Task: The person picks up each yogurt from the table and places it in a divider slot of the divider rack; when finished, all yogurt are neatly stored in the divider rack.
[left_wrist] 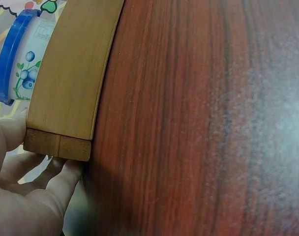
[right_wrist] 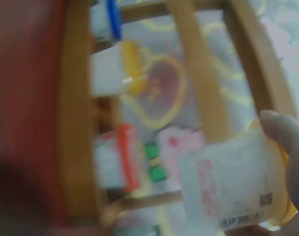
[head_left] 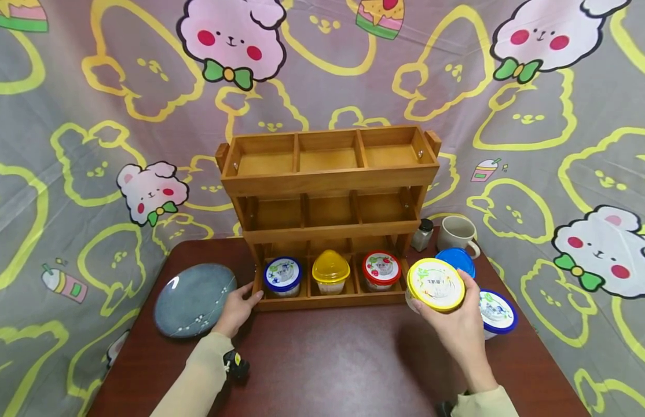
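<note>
while the head view frames both hands, the right hand (head_left: pixel 460 327) holds a yellow-lidded tub (head_left: pixel 435 285), fingers spread to its width, above the worktop (head_left: pixel 343 353) and right of the wooden rack's (head_left: pixel 330 180) lowest tier. judged risk: a slack side hold could drop it; a hasty swing could strike the red-lidded tub (head_left: pixel 381 270). the right hand partly covers a blue-lidded tub (head_left: pixel 498 313).

in the left wrist view, the left hand (left_wrist: pixel 29 199) holds the rack's end corner, thumb and fingers partly parted; pressure cannot be judged.

the right wrist view is blurred, most holding fingers cut off.
</note>
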A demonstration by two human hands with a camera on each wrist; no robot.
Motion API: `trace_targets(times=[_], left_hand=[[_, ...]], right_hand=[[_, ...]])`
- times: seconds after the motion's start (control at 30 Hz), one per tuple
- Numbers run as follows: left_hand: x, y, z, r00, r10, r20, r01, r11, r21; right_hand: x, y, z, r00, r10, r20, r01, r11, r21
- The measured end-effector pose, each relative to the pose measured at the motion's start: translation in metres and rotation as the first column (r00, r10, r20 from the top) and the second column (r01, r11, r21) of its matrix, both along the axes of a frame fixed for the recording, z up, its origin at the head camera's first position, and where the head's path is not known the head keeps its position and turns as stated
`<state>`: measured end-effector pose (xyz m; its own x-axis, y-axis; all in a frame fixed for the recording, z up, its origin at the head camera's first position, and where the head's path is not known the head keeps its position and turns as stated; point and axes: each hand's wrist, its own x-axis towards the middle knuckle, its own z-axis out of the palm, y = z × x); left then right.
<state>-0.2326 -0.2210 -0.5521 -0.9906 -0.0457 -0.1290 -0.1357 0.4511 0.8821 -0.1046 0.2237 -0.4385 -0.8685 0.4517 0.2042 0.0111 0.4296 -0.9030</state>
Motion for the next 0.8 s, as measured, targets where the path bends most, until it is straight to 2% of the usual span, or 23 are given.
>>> trace_targets(times=[0.13, 0.27, 0.37, 0.57, 0.63, 0.7, 0.8], left_hand=[[0.0, -0.001, 0.0, 1.0, 0.002, 0.011, -0.002, 1.0, 0.0], [0.001, -0.001, 0.001, 1.0, -0.002, 0.022, 0.002, 1.0, 0.005], [0.001, -0.002, 0.001, 0.999, -0.009, 0.031, 0.009, 1.0, 0.008], [0.0, -0.004, -0.001, 1.0, -0.013, 0.026, 0.012, 1.0, 0.012], [0.0, -0.004, -0.001, 1.0, -0.012, 0.021, 0.012, 1.0, 0.011], [-0.001, -0.004, -0.002, 1.0, -0.014, 0.019, 0.013, 1.0, 0.01], [-0.001, -0.002, -0.002, 1.0, -0.019, 0.012, 0.019, 1.0, 0.002]], right_hand=[[-0.004, -0.007, 0.038, 0.995, 0.018, -0.094, -0.017, 1.0, 0.013], [-0.009, -0.016, 0.083, 0.981, 0.042, -0.188, -0.039, 0.999, 0.017], [-0.017, -0.023, 0.117, 0.958, 0.075, -0.278, -0.071, 0.997, 0.023], [-0.046, -0.044, 0.176, 0.883, 0.19, -0.429, -0.165, 0.982, 0.095], [-0.057, -0.054, 0.192, 0.867, 0.229, -0.442, -0.206, 0.973, 0.1], [-0.067, -0.065, 0.207, 0.865, 0.257, -0.43, -0.237, 0.966, 0.1], [-0.079, -0.083, 0.227, 0.882, 0.288, -0.374, -0.275, 0.957, 0.089]])
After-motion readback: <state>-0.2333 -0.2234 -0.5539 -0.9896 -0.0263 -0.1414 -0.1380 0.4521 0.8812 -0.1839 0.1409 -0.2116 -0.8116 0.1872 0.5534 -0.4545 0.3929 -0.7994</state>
